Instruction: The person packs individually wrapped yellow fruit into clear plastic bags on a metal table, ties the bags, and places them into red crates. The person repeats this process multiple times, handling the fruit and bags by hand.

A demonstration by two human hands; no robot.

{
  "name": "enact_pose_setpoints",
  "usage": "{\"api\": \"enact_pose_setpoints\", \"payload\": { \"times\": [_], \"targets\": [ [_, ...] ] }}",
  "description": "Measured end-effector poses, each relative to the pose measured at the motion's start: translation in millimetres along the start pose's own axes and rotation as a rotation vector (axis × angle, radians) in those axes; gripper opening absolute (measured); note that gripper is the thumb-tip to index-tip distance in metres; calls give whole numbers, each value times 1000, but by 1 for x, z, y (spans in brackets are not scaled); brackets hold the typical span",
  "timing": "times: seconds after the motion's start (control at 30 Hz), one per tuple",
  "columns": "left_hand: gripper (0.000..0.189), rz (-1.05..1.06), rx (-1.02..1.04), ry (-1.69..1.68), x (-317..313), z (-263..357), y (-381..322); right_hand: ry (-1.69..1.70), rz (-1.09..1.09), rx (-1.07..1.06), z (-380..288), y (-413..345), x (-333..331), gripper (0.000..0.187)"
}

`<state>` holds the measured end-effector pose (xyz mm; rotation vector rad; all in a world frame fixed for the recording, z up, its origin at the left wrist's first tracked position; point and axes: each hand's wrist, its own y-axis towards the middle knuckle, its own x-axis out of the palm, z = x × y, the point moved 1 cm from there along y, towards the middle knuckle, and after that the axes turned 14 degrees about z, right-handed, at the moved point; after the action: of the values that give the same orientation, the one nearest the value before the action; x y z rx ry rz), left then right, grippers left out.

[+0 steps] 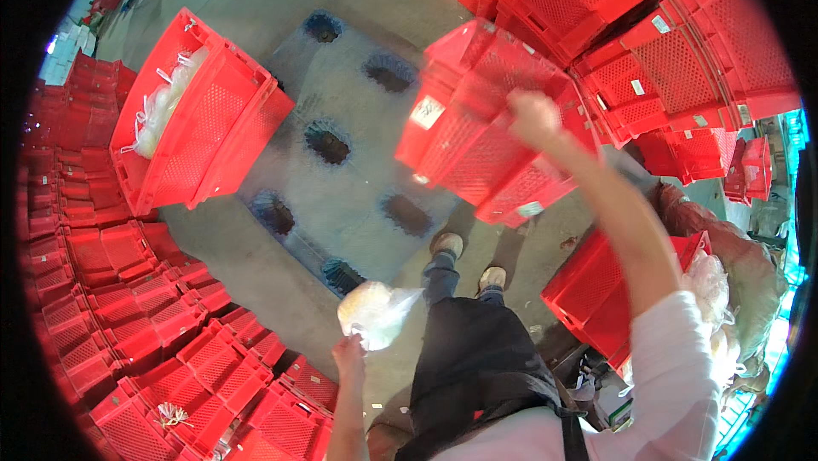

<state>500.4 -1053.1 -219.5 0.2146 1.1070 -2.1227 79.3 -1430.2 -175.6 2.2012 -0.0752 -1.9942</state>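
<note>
My left hand (349, 355) grips the gathered neck of a clear plastic bag (377, 314) with pale yellowish contents, which cannot be made out. The bag is held out over the concrete floor, near the front corner of a blue-grey plastic pallet (354, 186). My right arm reaches forward, and my right hand (535, 117), blurred, is closed on a red perforated plastic crate (473, 154). That crate appears tilted over the pallet's right side and bears a white label (427, 112). Its inside cannot be made out.
A stack of red crates (211, 135) at the pallet's left holds tied clear bags (167, 103). More crate stacks rise at left (115, 256) and upper right (677, 71). To my right, another red crate (594, 288) stands beside filled bags (708, 282) and a large sack (748, 269).
</note>
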Motion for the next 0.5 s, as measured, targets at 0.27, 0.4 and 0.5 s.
{"api": "enact_pose_setpoints", "payload": {
  "times": [0.27,0.4,0.5],
  "targets": [
    [18,-122,-51,129,6,49,-56,80,-179,42,-186,-108,207,25],
    [11,-258,-16,259,-5,112,-100,268,-197,19,-217,-156,258,17],
    [9,-331,126,102,23,153,-121,296,-124,8,-225,-185,291,22]
  ]
}}
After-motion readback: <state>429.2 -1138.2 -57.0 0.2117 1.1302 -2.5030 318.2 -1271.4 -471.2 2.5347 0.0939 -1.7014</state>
